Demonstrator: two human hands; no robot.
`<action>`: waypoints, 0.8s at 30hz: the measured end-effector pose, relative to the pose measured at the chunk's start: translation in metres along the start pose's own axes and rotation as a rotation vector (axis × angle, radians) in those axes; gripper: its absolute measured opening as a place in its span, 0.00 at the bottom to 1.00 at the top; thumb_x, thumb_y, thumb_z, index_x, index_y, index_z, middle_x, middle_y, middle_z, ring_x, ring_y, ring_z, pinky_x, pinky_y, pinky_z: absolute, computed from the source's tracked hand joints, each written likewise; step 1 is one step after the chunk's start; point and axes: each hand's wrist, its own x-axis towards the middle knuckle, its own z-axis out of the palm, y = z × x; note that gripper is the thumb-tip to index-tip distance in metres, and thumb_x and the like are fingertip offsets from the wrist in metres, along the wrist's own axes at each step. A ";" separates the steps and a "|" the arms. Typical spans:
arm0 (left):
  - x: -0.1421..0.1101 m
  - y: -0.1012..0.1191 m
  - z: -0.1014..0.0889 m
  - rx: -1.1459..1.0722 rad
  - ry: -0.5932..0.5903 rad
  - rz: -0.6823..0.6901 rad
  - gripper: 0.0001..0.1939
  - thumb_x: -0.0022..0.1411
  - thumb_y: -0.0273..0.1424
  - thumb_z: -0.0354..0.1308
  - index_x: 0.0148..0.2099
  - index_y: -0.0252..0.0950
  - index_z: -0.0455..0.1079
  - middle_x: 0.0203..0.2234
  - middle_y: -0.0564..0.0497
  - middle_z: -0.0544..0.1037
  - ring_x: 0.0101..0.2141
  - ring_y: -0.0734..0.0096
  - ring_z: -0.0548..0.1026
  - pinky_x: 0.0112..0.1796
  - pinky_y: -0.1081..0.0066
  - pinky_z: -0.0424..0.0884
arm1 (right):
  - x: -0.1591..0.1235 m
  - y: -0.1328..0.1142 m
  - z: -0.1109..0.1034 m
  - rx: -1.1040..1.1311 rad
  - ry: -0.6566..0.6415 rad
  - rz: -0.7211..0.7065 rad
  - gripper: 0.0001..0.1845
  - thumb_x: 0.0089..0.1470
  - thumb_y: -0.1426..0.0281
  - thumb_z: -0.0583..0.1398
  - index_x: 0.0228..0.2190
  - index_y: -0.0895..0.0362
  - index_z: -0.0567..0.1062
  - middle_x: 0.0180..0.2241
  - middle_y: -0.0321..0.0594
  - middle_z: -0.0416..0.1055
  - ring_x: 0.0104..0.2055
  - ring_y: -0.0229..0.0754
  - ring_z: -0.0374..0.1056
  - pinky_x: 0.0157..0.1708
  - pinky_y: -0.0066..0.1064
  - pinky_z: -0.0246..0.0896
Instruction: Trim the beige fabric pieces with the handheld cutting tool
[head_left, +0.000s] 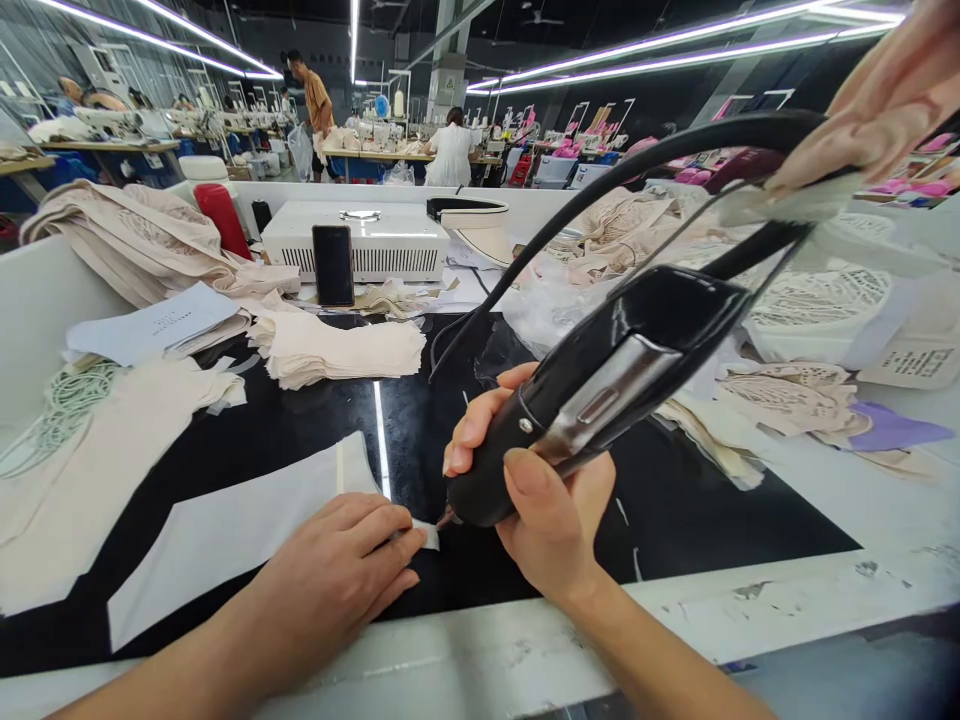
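Note:
My right hand (551, 510) is wrapped around a black corded handheld tool (600, 390) with a silver trigger-like plate on its side. The tool tilts downward to the left, and its small metal tip is at the right end of a white fabric piece (247, 520). I cannot tell whether the tip touches the cloth. My left hand (356, 555) rests palm down on that fabric, its fingers stretched over the narrow right end and pressing it to the black tabletop (720, 510). Part of the fabric is hidden beneath the left hand.
A thick black cable (540, 235) arches over the tool. Behind are a stack of beige fabric pieces (345, 350), an upright phone (333, 266) and a white vented box (405, 255). Fabric heaps lie left and right. Hanging cloth (847, 200) fills the upper right. Co-workers are in the background.

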 end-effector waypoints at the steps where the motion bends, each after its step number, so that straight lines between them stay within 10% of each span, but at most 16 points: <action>1: 0.000 0.000 0.000 -0.003 0.001 0.000 0.14 0.80 0.32 0.46 0.57 0.34 0.71 0.47 0.45 0.78 0.47 0.57 0.77 0.48 0.58 0.77 | 0.000 0.000 0.000 -0.005 -0.002 -0.001 0.23 0.53 0.58 0.72 0.45 0.51 0.72 0.29 0.30 0.74 0.24 0.36 0.71 0.23 0.29 0.70; 24: 0.004 0.002 -0.003 0.016 0.009 0.015 0.14 0.80 0.31 0.46 0.56 0.33 0.71 0.46 0.45 0.79 0.45 0.60 0.78 0.46 0.61 0.78 | 0.002 -0.002 0.000 -0.023 0.000 -0.017 0.22 0.52 0.57 0.72 0.44 0.49 0.72 0.28 0.31 0.74 0.23 0.38 0.70 0.22 0.31 0.68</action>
